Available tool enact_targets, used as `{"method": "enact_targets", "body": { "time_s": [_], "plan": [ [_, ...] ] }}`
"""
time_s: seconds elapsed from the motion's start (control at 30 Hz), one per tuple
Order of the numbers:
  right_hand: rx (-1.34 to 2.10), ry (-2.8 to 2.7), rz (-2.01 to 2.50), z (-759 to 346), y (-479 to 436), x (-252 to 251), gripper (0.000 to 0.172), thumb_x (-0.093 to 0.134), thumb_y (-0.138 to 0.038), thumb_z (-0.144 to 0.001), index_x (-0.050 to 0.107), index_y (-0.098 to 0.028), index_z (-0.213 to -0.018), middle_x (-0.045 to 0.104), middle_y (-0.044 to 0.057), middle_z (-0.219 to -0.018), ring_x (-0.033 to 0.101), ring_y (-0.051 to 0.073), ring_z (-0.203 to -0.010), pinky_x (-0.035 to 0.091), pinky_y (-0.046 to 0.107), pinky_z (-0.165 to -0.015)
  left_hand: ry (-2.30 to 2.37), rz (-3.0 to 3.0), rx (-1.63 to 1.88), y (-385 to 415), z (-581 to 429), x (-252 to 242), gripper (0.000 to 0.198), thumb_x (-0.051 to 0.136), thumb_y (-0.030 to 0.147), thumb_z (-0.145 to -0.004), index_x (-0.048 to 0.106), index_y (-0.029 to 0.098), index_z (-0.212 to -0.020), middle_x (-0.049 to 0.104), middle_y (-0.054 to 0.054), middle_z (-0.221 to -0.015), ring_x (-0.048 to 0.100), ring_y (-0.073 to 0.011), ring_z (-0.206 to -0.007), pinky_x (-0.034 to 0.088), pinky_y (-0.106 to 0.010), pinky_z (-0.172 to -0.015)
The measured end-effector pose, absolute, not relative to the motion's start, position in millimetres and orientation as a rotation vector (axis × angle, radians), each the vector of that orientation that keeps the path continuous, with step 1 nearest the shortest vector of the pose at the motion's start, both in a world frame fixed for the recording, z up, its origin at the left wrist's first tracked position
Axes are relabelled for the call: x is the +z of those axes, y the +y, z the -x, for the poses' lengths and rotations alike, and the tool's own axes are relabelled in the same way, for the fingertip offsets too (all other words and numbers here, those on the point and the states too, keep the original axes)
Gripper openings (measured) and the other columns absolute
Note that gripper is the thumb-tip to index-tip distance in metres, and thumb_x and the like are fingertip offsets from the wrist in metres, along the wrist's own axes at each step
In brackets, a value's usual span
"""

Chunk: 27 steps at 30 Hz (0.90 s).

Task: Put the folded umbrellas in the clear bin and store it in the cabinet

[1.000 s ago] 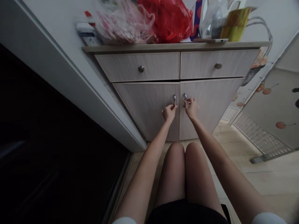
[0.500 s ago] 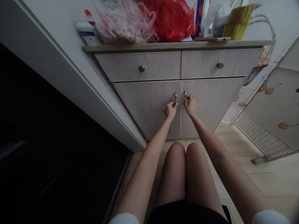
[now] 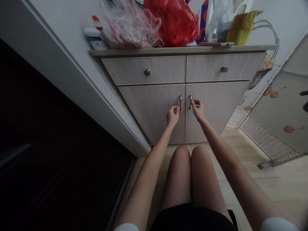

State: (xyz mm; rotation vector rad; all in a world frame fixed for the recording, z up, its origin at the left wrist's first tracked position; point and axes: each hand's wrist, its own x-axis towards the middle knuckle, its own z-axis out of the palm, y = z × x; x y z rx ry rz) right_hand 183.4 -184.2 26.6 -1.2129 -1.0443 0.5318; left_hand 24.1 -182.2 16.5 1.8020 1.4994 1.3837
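Observation:
I squat in front of a low wood-grain cabinet [image 3: 154, 115] with two shut doors and two drawers above them. My left hand [image 3: 172, 115] is curled, its fingertips at the metal handle of the left door [image 3: 180, 101]. My right hand [image 3: 197, 109] is curled too, pinching the metal handle of the right door [image 3: 190, 100]. Both doors sit flush and closed. My knees [image 3: 190, 154] are right under my arms.
Red [image 3: 173, 21] and pink [image 3: 131, 27] plastic bags, a yellow-green container [image 3: 240, 27] and other items crowd the cabinet top. A dark opening with a white frame [image 3: 79, 93] lies to the left. At right, a cherry-printed panel [image 3: 281, 109] leans over the wooden floor.
The view has shifted slightly. My left hand has slipped a little lower on its handle; my right hand stays at the right handle. The doors remain shut.

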Motion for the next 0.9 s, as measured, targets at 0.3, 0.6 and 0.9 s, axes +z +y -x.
{"method": "enact_targets", "body": {
  "time_s": [0.3, 0.6, 0.9],
  "plan": [
    [0.982, -0.906, 1.112, -175.3, -252.4, 41.3, 0.074, 0.043, -0.096, -0.07, 0.025, -0.026, -0.059, 0.025, -0.007, -0.049, 0.023, 0.007, -0.042, 0.02, 0.023, -0.039, 1.298, -1.305, 1.401, -217.2, -6.9, 25.1, 0.072, 0.032, 0.084, -0.086, 0.026, 0.024, -0.047, 0.026, 0.005, -0.044, 0.029, -0.008, -0.037, 0.024, -0.025, -0.041],
    [1.01, -0.913, 1.137, -177.7, -259.1, 41.0, 0.081, 0.033, -0.106, -0.058, 0.016, -0.027, -0.056, 0.013, -0.009, -0.049, 0.012, 0.006, -0.042, 0.009, 0.024, -0.038, 1.283, -1.252, 1.319, -226.1, -9.5, 28.7, 0.078, 0.02, 0.098, -0.072, 0.019, 0.024, -0.048, 0.017, 0.005, -0.045, 0.016, -0.007, -0.039, 0.013, -0.025, -0.04],
    [0.888, -0.955, 1.188, -186.8, -245.6, 21.8, 0.074, 0.037, -0.099, -0.069, 0.027, -0.026, -0.06, 0.027, -0.006, -0.051, 0.025, 0.008, -0.043, 0.021, 0.024, -0.04, 1.367, -1.32, 1.299, -221.0, -9.5, 22.1, 0.076, 0.016, 0.095, -0.076, 0.023, 0.024, -0.049, 0.022, 0.005, -0.045, 0.024, -0.0094, -0.04, 0.019, -0.025, -0.043]
  ]
}}
